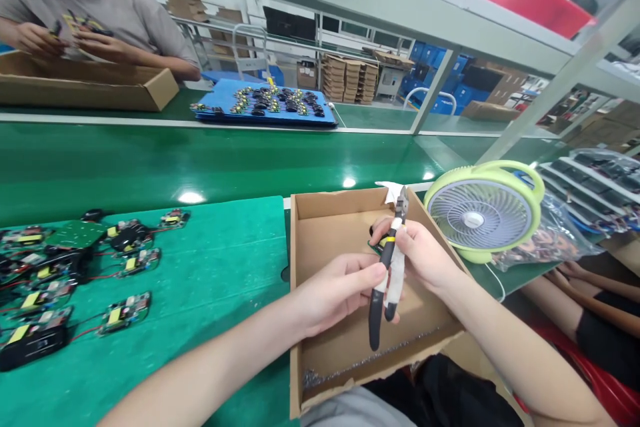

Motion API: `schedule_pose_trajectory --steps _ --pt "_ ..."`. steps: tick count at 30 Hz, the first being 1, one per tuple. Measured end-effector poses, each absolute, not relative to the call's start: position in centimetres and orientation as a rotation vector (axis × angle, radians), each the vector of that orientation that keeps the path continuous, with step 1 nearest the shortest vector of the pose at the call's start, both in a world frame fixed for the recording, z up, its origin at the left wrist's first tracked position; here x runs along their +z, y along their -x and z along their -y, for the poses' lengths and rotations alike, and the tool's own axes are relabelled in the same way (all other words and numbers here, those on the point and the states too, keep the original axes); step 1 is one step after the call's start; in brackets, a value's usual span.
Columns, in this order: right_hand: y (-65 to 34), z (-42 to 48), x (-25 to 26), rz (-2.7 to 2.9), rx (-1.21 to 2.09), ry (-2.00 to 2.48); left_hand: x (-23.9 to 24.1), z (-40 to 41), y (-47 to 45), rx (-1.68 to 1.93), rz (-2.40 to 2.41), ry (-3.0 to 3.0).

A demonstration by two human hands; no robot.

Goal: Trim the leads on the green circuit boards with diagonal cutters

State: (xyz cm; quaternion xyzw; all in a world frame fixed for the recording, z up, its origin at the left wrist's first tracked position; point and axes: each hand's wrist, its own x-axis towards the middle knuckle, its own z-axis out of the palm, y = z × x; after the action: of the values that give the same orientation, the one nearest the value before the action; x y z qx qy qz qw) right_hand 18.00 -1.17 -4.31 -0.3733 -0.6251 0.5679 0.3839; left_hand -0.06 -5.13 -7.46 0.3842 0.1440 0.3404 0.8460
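Observation:
Both of my hands are over an open cardboard box [345,213]. A pair of cutting pliers [380,307] is between them, jaws up, with black and white wrapped handles. My left hand [340,290] is closed, its thumb pressed on the dark handle. My right hand [425,253] is closed around the pliers just below the jaws. Behind the pliers, by the right fingertips, shows a bit of a small circuit board [374,248] with a black part; which fingers hold it is hidden. Small metallic clippings [313,379] lie along the box's near edge.
Several circuit boards [125,313] with wires and black casings lie on the green mat [215,340] at left. A green fan [480,213] stands right of the box. Across the bench are a blue tray [220,97] of parts and a co-worker [135,13] behind a long carton [125,90].

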Motion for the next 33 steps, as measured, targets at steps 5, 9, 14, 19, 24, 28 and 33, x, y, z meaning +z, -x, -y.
schedule_pose_trajectory --steps 5,9,14,19,24,28,33 --pt "-18.8 1.5 -3.3 1.631 1.505 0.949 -7.0 5.0 0.5 0.691 -0.321 -0.855" --pt "-19.4 1.9 -3.0 1.627 1.52 0.929 -6.7 4.7 1.0 0.614 -0.307 -0.862" --pt "-19.6 2.5 -3.0 1.644 1.44 0.948 -6.6 4.4 1.1 0.553 -0.296 -0.858" --pt "-19.9 2.5 -2.7 1.761 1.388 0.991 -6.8 4.7 0.9 0.513 -0.297 -0.864" --pt "-20.9 2.2 -2.6 1.749 1.23 1.094 -6.5 4.8 0.8 0.586 -0.366 -0.927" --pt "-21.5 2.7 -2.4 1.786 1.11 1.144 -5.8 4.7 1.0 0.698 -0.491 -1.026" --pt "-20.7 3.3 -2.2 1.914 1.267 1.061 -5.1 4.9 0.8 0.703 -0.594 -1.114"
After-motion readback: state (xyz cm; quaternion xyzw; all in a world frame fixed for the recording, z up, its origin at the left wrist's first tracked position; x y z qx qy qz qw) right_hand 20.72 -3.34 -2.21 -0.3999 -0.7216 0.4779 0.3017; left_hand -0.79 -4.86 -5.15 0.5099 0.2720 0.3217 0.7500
